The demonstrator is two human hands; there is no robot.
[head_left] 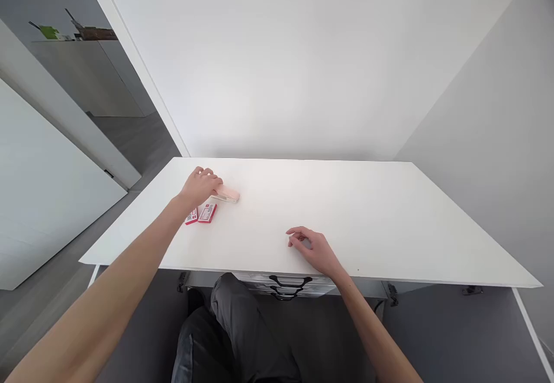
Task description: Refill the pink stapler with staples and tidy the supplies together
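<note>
My left hand (pixel 200 187) reaches out over the white table (pixel 372 221) and closes round one end of a pale pink stapler (pixel 228 195) that lies on the tabletop. Just in front of that hand lie two small red and white boxes (pixel 202 214), side by side. My right hand (pixel 312 247) rests near the table's front edge, fingers loosely curled and apart, with nothing in it.
Under the table's front edge sits a drawer unit with black handles (pixel 288 284). My dark-trousered knee (pixel 234 314) is below it. White walls close the back and right. A doorway and a cabinet with clutter on top (pixel 78 31) stand at the left.
</note>
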